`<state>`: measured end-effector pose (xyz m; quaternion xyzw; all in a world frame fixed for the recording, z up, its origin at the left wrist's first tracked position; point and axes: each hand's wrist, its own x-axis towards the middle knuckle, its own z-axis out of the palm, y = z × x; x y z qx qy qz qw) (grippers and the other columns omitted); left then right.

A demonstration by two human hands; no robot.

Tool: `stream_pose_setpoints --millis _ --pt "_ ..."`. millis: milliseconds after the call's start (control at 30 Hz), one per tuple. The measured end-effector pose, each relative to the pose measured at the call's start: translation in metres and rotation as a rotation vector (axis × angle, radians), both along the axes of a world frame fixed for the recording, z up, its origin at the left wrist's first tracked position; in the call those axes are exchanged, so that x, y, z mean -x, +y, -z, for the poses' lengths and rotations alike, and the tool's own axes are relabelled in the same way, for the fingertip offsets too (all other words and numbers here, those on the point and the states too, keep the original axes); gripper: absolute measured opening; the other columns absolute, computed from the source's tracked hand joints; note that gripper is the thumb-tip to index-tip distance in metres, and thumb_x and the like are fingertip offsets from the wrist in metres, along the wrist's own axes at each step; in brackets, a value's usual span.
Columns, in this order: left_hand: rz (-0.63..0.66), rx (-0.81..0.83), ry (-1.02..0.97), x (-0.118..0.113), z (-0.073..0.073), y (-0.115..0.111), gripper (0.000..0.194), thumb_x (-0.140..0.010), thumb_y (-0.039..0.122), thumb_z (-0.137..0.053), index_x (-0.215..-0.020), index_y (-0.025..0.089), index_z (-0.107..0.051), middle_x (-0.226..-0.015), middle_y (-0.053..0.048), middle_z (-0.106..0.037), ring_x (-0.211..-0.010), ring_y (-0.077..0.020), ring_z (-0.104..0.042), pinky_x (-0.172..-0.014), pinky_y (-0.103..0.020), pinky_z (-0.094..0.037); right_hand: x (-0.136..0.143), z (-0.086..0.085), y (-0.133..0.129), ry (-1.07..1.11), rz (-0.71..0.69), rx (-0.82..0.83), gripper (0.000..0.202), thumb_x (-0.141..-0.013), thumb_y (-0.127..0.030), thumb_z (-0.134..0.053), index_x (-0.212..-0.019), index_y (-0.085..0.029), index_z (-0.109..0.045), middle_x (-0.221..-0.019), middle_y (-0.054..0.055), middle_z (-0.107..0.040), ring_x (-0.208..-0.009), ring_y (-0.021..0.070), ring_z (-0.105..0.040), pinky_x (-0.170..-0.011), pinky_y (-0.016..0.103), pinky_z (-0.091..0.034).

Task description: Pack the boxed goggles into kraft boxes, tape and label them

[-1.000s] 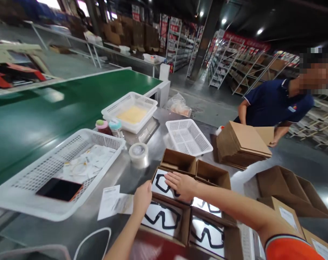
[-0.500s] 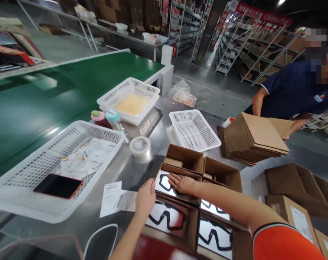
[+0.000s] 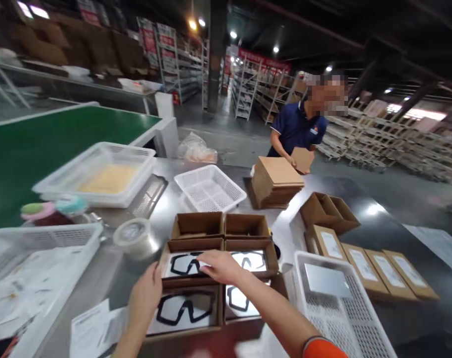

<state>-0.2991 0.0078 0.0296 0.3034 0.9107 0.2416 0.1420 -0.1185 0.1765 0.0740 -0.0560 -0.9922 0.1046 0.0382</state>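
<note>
My right hand (image 3: 220,266) is over an open cardboard box (image 3: 194,243), fingers stretched out. Inside lies a white box with a black goggle outline (image 3: 177,266), partly hidden by the fingers. Against the left side of that cardboard box rests my left hand (image 3: 147,288), its fingers fairly straight and holding nothing visible. In front is another open cardboard box with a white goggle box (image 3: 186,311) in it. On the right, more goggle boxes (image 3: 251,261) lie in open cartons, one partly behind my right forearm. Two open cartons (image 3: 198,226) at the back show no white box.
A tape roll (image 3: 134,236), papers (image 3: 95,325) and white baskets (image 3: 211,189) surround the boxes. A stack of flat cardboard (image 3: 278,181) stands behind, with a co-worker (image 3: 298,129) handling cardboard. Labelled cartons (image 3: 363,263) and a basket (image 3: 339,303) are on the right.
The view has swung right and up, bringing the right-hand basket into sight. My right hand's fingertips have shifted right across the goggle box. The co-worker now holds a piece of cardboard above the stack.
</note>
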Motion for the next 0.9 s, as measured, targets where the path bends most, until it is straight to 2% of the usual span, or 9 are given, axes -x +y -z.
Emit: stream_pose_setpoints --millis 67,133,200,267,367,500,667,800,900 --pt "0.042 -0.107 0.151 -0.010 -0.006 -0.002 0.058 -0.094 0.041 -0.024 -0.131 0.006 -0.053 -0.133 -0.025 -0.058 -0.118 -0.0387 -0.059 -0.093 -0.049 -0.050 -0.071 -0.011 0.005 0.267 0.239 0.126 0.037 -0.096 -0.030 -0.047 -0.131 -0.022 -0.056 -0.127 0.010 -0.066 -0.120 0.0189 -0.060 -0.100 0.033 -0.049" --pt "0.081 -0.248 0.298 -0.023 -0.012 -0.005 0.057 -0.093 0.044 -0.028 -0.133 0.011 -0.051 -0.147 -0.023 -0.044 -0.128 -0.0418 -0.050 -0.099 -0.056 -0.046 -0.156 -0.016 0.015 0.353 0.539 0.138 0.041 -0.095 -0.030 -0.045 -0.135 -0.021 -0.053 -0.136 0.013 -0.058 -0.125 0.0231 -0.056 -0.104 0.040 -0.046" --pt "0.099 -0.345 0.387 -0.038 -0.015 -0.011 0.051 -0.092 0.045 -0.032 -0.133 0.020 -0.049 -0.155 -0.014 -0.035 -0.131 -0.0425 -0.046 -0.103 -0.060 -0.042 -0.243 -0.015 0.027 0.268 0.880 0.116 0.047 -0.094 -0.030 -0.043 -0.138 -0.016 -0.049 -0.145 0.018 -0.048 -0.126 0.0271 -0.055 -0.101 0.043 -0.049" --pt "0.167 -0.355 0.418 -0.051 -0.013 -0.018 0.048 -0.091 0.044 -0.031 -0.133 0.027 -0.047 -0.152 -0.008 -0.042 -0.129 -0.0410 -0.049 -0.102 -0.062 -0.041 -0.318 -0.007 0.038 0.124 1.140 0.038 0.055 -0.091 -0.026 -0.044 -0.144 -0.014 -0.041 -0.150 0.020 -0.041 -0.137 0.0297 -0.044 -0.107 0.046 -0.043" --pt "0.355 -0.205 0.445 -0.062 -0.008 -0.026 0.051 -0.090 0.043 -0.026 -0.129 0.020 -0.049 -0.131 -0.016 -0.059 -0.121 -0.0406 -0.053 -0.099 -0.063 -0.042 -0.387 0.014 0.049 -0.238 1.204 -0.003 0.080 -0.078 -0.022 -0.060 -0.151 -0.013 -0.028 -0.159 0.021 -0.024 -0.146 0.0343 -0.025 -0.113 0.051 -0.033" --pt "0.439 -0.052 0.485 -0.060 -0.003 -0.030 0.059 -0.088 0.041 -0.023 -0.122 0.006 -0.055 -0.125 -0.027 -0.059 -0.120 -0.0415 -0.053 -0.100 -0.059 -0.041 -0.401 0.043 0.062 -0.562 1.093 -0.068 0.105 -0.065 -0.016 -0.071 -0.155 -0.019 -0.017 -0.163 0.019 -0.011 -0.149 0.0403 -0.005 -0.112 0.065 -0.021" --pt "0.417 -0.093 0.406 -0.054 -0.002 -0.036 0.055 -0.090 0.042 -0.027 -0.120 0.009 -0.058 -0.128 -0.025 -0.057 -0.122 -0.0396 -0.052 -0.105 -0.058 -0.038 -0.379 0.060 0.080 -0.593 1.058 -0.113 0.104 -0.061 -0.003 -0.067 -0.153 -0.016 -0.020 -0.158 0.023 -0.024 -0.148 0.0392 -0.015 -0.111 0.063 -0.021" --pt "0.362 -0.237 0.375 -0.068 -0.015 -0.049 0.049 -0.092 0.044 -0.030 -0.116 0.013 -0.059 -0.132 -0.024 -0.052 -0.125 -0.0392 -0.050 -0.107 -0.057 -0.039 -0.385 0.050 0.079 -0.503 1.043 -0.168 0.095 -0.064 -0.010 -0.068 -0.149 -0.017 -0.026 -0.151 0.023 -0.036 -0.142 0.0390 -0.028 -0.111 0.060 -0.021" --pt "0.413 -0.348 0.336 -0.088 -0.036 -0.054 0.039 -0.093 0.043 -0.037 -0.114 0.019 -0.060 -0.132 -0.018 -0.055 -0.123 -0.0354 -0.053 -0.107 -0.055 -0.042 -0.402 0.019 0.065 -0.209 1.074 -0.198 0.095 -0.065 -0.026 -0.074 -0.147 -0.015 -0.027 -0.139 0.023 -0.046 -0.130 0.0410 -0.042 -0.106 0.058 -0.033"
